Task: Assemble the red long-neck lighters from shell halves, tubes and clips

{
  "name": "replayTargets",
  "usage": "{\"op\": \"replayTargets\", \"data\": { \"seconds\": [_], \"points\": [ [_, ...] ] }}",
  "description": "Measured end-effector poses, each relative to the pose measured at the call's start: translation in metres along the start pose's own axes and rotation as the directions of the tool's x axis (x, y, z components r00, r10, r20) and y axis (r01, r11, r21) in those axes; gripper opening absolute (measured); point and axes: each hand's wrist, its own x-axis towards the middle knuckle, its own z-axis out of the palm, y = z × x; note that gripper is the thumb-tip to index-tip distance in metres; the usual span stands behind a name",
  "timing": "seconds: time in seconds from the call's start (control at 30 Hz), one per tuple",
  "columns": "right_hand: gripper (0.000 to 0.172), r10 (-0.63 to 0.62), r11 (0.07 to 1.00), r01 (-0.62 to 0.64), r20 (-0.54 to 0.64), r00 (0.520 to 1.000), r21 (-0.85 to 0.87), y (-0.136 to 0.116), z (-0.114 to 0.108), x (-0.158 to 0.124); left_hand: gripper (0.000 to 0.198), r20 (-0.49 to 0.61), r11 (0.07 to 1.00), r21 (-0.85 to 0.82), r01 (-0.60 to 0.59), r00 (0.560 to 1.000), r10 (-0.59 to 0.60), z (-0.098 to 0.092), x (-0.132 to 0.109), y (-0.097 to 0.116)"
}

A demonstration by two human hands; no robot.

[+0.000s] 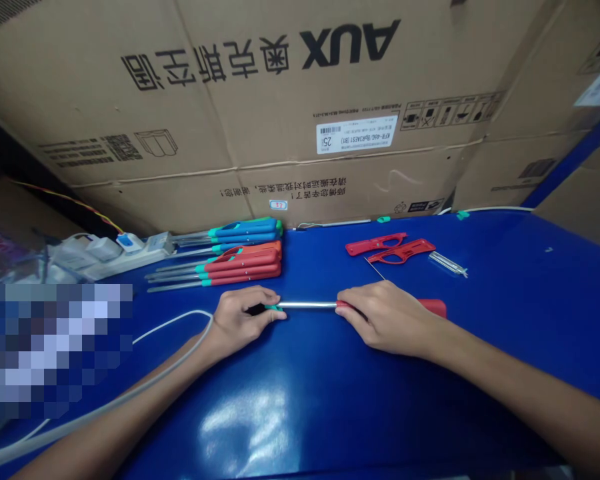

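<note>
My left hand (243, 322) and my right hand (387, 317) both grip a straight steel rod (307, 305) lying level across the blue table. Its left end, with a green collar (274, 307), sits in my left fingers. Its right end enters a red plastic part under my right palm, and a red block (433, 307) sticks out beyond that hand. Behind my right hand lie two red plastic handle halves (387, 248), a thin wire (375, 268) and a small metal piece (447, 264). Stacked red-handled tools (240, 269) lie behind my left hand.
Blue-handled tools (245, 230) lie behind the red stack. A power strip (115, 255) with white plugs sits at the left, and a white cable (170, 325) runs past my left forearm. A large AUX cardboard box (230, 100) walls the table's far edge.
</note>
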Motion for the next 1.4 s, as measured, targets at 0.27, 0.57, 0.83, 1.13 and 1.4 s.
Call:
{"op": "replayTargets", "data": {
  "seconds": [0.27, 0.57, 0.83, 1.13, 1.4],
  "points": [
    [0.027, 0.024, 0.998, -0.026, -0.033, 0.999, -0.059, -0.005, 0.003, 0.000, 0.020, 0.026, 0.982, -0.096, 0.160, 0.987, -0.158, 0.002, 0.000, -0.009],
    [0.027, -0.087, 0.968, 0.055, -0.120, 0.989, -0.245, -0.007, 0.005, -0.002, 0.033, 0.082, 0.938, -0.180, 0.297, 0.955, -0.286, -0.003, 0.009, -0.010],
    [0.027, -0.081, 0.963, 0.047, -0.117, 0.990, -0.265, -0.009, 0.005, -0.002, 0.030, 0.027, 0.948, -0.163, 0.272, 0.962, -0.272, -0.002, 0.007, -0.006],
    [0.028, 0.106, 0.971, -0.115, 0.056, 0.993, 0.207, -0.014, -0.006, -0.003, 0.009, 0.013, 0.992, -0.054, -0.112, 0.994, 0.112, 0.006, 0.001, 0.012],
    [0.027, 0.052, 0.979, -0.058, 0.034, 0.998, 0.197, -0.019, -0.002, -0.003, 0.014, 0.192, 0.903, 0.209, -0.375, 0.921, 0.338, 0.004, 0.009, 0.023]
  ]
}}
